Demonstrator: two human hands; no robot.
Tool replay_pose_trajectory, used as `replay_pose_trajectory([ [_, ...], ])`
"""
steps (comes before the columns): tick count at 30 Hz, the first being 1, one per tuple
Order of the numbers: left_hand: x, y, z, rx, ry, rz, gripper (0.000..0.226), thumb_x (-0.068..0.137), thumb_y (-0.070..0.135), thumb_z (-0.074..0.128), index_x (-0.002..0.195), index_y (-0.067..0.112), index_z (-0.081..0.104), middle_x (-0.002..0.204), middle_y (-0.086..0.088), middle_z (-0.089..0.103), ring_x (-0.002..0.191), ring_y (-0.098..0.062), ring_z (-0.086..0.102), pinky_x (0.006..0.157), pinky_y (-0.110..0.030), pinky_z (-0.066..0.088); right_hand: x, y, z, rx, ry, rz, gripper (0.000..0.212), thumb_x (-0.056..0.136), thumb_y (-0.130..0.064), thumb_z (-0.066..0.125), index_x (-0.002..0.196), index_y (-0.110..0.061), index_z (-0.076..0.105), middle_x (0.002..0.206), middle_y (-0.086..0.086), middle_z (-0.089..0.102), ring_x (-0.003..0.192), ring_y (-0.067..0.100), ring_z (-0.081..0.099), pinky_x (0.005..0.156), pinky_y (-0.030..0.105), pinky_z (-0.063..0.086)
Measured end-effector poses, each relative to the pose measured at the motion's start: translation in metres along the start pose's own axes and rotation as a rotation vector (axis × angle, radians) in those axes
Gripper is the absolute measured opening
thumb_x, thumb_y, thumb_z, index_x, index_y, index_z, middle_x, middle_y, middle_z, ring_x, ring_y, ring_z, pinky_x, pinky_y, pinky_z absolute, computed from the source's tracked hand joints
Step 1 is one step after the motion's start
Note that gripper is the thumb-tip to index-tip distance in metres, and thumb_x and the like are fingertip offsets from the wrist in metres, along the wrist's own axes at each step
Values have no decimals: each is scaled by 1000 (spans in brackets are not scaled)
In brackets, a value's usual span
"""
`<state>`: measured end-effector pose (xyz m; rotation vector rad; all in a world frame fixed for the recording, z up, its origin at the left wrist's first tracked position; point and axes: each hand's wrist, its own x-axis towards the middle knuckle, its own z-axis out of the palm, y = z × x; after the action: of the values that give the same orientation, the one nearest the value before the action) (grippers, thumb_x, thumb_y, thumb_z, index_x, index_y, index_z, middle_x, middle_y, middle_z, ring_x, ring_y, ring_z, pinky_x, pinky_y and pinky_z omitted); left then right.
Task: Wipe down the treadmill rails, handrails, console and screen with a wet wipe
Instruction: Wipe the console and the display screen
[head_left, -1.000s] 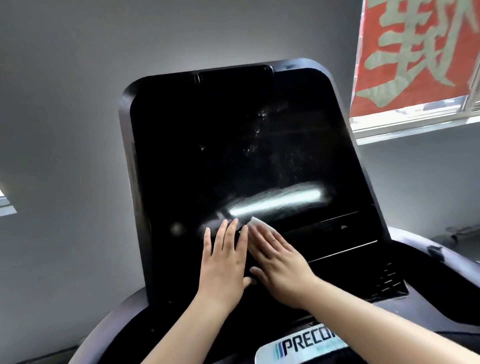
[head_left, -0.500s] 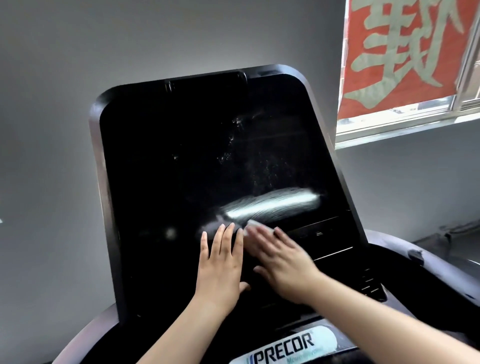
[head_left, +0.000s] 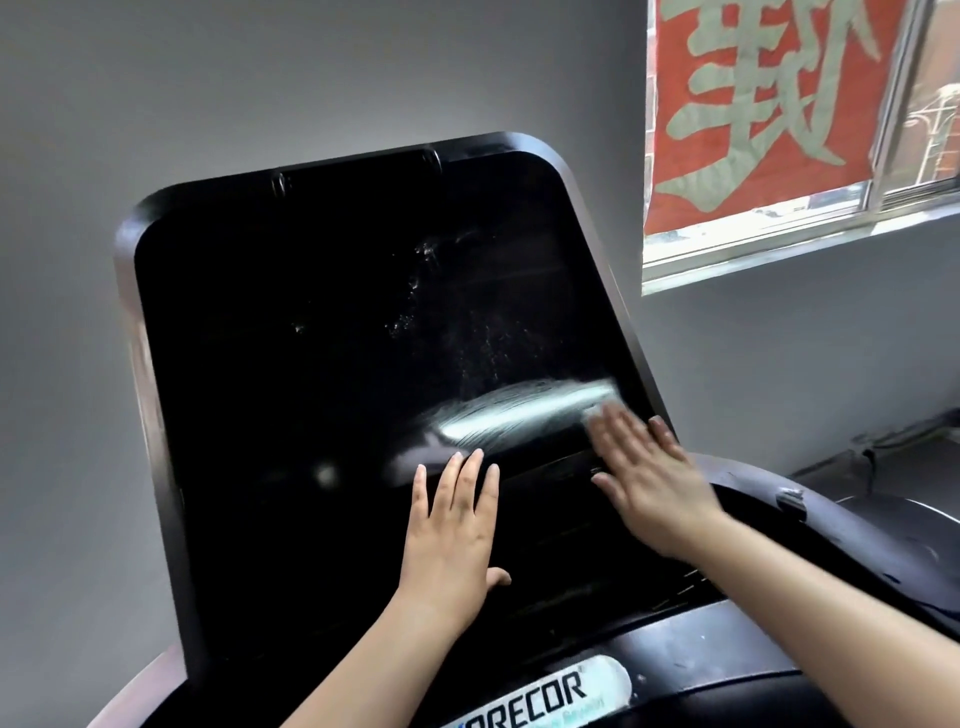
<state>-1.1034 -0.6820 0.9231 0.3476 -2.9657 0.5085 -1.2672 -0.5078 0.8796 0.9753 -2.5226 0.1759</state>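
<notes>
Black glass screen is mid-wipe: right hand, fingers straight and spread, presses the wet wipe flat near its lower right edge; left hand rests flat, fingers together. Likely next: cover the spotted upper area.

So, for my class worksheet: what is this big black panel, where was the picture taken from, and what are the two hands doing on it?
The camera sits on the person's head, looking down at their own arms. The black panel is a treadmill screen, switched off, above a console with a Precor label. The left hand rests flat on the screen. The right hand presses a wet wipe, mostly hidden under straight fingers, near the screen's right edge. A shiny wet streak and white specks show on the glass.
</notes>
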Motion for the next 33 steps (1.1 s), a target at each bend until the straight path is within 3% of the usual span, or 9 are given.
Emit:
replay_pose_trajectory([
  [5, 2, 1, 4, -1, 7, -6, 102, 87, 59, 47, 145, 12, -22, 153, -11, -25, 141, -26, -24, 107, -52, -20, -12, 7, 11, 48, -104, 121, 66, 101, -48, 4, 148, -6, 25, 154, 14, 22, 142, 20, 14, 113, 31, 7],
  [10, 0, -6, 7, -5, 37, -27, 100, 88, 62, 42, 132, 13, -33, 152, -12, -28, 141, -27, -23, 106, -51, -22, 33, 3, -6, 146, -51, 80, 72, 76, -64, -24, 135, -25, -37, 144, -4, -42, 133, 7, -37, 108, 21, -25],
  [13, -1, -7, 4, -27, 87, -45, 104, 84, 65, 47, 145, 11, -17, 154, -11, -21, 144, -27, -13, 107, -50, -17, 72, -14, -19, 198, -28, 156, 65, 94, -55, 0, 141, -22, -30, 149, -1, -37, 132, 8, -36, 109, 26, -24],
  [16, 3, -7, -3, -24, 154, -64, 105, 79, 66, 54, 150, 10, 1, 156, -11, -9, 145, -28, -2, 108, -51, -12, 62, -52, -14, 204, -25, 12, 67, 92, -57, -3, 143, -21, -28, 150, 3, -36, 136, 13, -37, 109, 24, -25],
  [21, 12, -15, -5, 9, 129, -67, 99, 87, 64, 40, 143, 11, -24, 155, -12, -21, 142, -26, -18, 106, -48, -21, 22, -38, -2, 10, -9, -406, 63, 99, -48, 12, 148, -12, 28, 154, 11, 26, 142, 21, 25, 113, 35, 15],
  [23, 12, -19, -5, 0, 123, -73, 98, 88, 64, 38, 145, 11, -22, 154, -11, -22, 142, -26, -19, 108, -49, -20, 45, -11, -14, -66, 56, -315, 66, 97, -50, 8, 150, -13, 18, 154, 9, 21, 140, 21, 29, 114, 34, 7],
  [26, 18, -18, -8, 18, 105, -78, 97, 88, 64, 39, 148, 10, -15, 155, -11, -18, 144, -25, -15, 110, -48, -16, 93, 11, -33, -7, 35, -27, 67, 90, -56, -4, 143, -22, -24, 152, -2, -25, 140, 7, -19, 112, 28, -18],
  [30, 40, -14, -8, -81, 308, 16, 101, 54, 64, 76, 130, 1, 53, 138, -18, 47, 127, -29, 48, 102, -52, 36, 91, -11, -28, 100, 36, -48, 71, 90, -61, -7, 144, -18, -22, 151, 5, -28, 139, 16, -27, 111, 26, -21],
  [33, 64, -5, -11, -100, 446, 77, 86, 60, 60, 67, 122, 1, 60, 131, -16, 56, 119, -27, 56, 95, -48, 44, 51, -4, -9, 45, 136, -351, 67, 98, -53, 7, 151, -12, 16, 157, 12, 14, 145, 23, 8, 115, 33, 6],
])
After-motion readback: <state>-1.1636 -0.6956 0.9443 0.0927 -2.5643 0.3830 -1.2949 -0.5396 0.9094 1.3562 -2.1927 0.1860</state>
